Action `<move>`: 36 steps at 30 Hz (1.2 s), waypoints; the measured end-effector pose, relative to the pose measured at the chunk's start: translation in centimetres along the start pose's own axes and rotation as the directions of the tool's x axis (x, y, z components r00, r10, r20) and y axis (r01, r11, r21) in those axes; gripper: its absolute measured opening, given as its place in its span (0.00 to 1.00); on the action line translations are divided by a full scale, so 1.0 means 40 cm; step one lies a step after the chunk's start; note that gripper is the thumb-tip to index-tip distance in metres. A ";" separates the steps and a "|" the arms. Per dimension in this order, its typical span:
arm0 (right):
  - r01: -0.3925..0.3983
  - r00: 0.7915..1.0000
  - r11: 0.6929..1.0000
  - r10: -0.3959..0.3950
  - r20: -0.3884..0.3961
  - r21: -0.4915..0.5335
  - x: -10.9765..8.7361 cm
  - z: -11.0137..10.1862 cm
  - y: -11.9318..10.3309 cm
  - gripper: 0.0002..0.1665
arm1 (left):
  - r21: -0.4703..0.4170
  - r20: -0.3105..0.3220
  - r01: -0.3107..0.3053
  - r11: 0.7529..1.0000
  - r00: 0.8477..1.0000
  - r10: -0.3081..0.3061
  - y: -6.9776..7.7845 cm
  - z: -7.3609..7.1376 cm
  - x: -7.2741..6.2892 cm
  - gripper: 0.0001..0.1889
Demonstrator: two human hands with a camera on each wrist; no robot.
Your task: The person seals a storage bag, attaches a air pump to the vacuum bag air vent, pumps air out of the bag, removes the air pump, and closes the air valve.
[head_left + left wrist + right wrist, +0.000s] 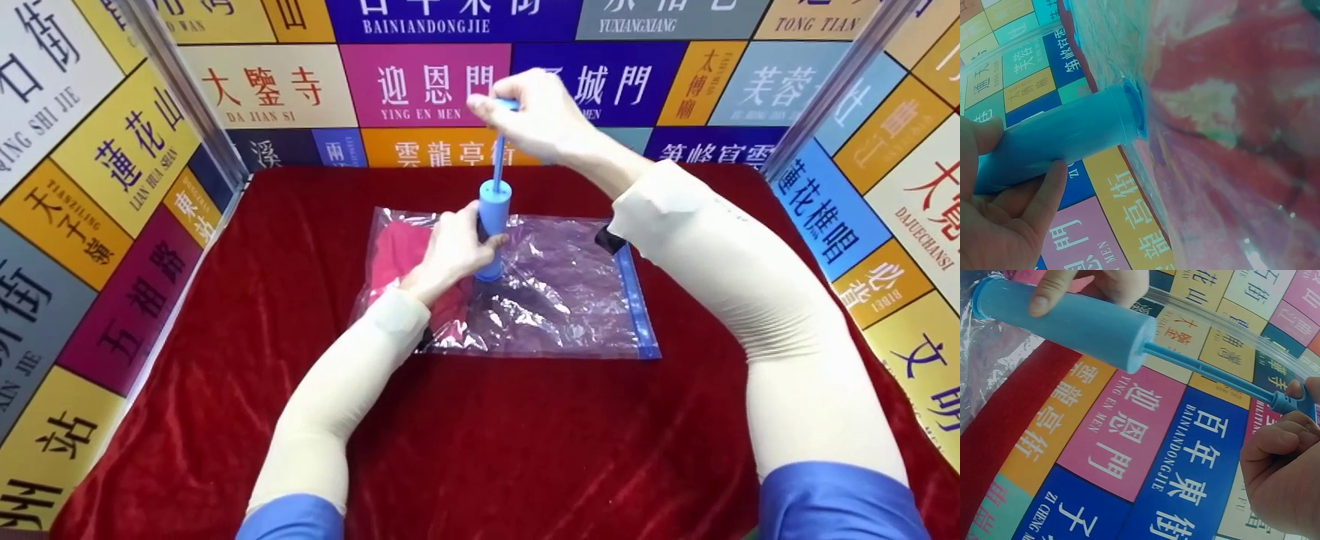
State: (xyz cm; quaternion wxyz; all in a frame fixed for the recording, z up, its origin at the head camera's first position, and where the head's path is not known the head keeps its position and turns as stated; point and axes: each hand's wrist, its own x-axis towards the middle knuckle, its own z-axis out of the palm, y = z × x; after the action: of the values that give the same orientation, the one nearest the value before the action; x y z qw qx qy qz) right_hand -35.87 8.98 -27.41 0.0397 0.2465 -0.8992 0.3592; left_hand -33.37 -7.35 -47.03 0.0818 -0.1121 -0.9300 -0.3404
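A blue hand pump stands upright on a clear plastic storage bag, its rod pulled well out of the barrel. My left hand grips the barrel, fingers and thumb wrapped round it, as the left wrist view shows too. My right hand holds the pump's handle high above the barrel. In the right wrist view the thin rod runs from the barrel's top to that hand. Folded pink-red cloth lies inside the bag's left part. The pump's lower end meets the bag's surface.
The bag's blue zip edge is on the right. Dark red velvet covers the table. Panels printed with place names stand at the back and both sides, with metal posts at the corners.
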 end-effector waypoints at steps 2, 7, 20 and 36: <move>0.013 1.000 1.000 -0.012 -0.021 0.029 -0.004 -0.010 -0.006 0.33 | 0.004 0.002 0.001 1.000 1.000 -0.001 0.002 0.000 0.000 0.24; 0.040 0.995 0.997 -0.034 -0.092 0.068 -0.006 -0.031 -0.026 0.29 | 0.011 -0.002 -0.003 1.000 1.000 0.003 0.001 0.002 -0.001 0.24; 0.124 0.966 0.987 -0.096 -0.240 0.105 -0.018 -0.067 -0.068 0.24 | 0.019 -0.009 0.003 1.000 1.000 -0.003 0.001 0.001 0.003 0.25; 0.037 0.984 0.998 -0.026 -0.174 0.059 0.003 -0.053 -0.058 0.29 | -0.009 0.016 0.014 1.000 1.000 -0.014 0.001 -0.001 0.005 0.25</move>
State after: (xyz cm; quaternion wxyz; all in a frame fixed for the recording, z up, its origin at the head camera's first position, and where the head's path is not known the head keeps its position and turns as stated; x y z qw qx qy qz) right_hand -35.09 8.90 -24.37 0.1155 0.2297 -0.8768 0.4063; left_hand -33.54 -7.32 -46.93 0.0713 -0.1089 -0.9298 -0.3444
